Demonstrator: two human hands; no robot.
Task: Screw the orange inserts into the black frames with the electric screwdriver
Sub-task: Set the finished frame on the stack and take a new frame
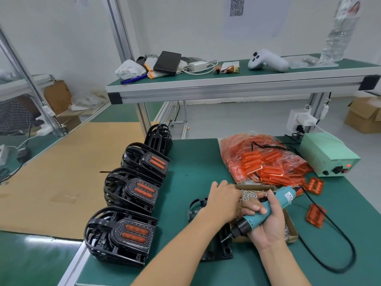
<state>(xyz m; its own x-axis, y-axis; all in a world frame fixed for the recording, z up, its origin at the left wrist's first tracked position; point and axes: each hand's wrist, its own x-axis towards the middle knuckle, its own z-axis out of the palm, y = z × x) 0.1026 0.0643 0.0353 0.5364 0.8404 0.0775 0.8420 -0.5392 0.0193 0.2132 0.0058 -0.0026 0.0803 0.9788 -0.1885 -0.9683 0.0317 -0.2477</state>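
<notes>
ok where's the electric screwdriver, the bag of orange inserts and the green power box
electric screwdriver (266,213): head view, on its teal body
bag of orange inserts (257,159): head view, middle of the clear bag
green power box (323,151): head view, on its top face

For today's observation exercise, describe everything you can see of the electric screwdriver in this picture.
The electric screwdriver has a teal, plastic-looking body with a black nose and a white label near its rear. The right hand grips it around the middle, holding it tilted, tip down-left toward the black frame on the green mat. Its rear end points up-right, over the cardboard box of screws. A black cable leaves the rear and loops across the mat. The bit itself is barely visible.
</notes>
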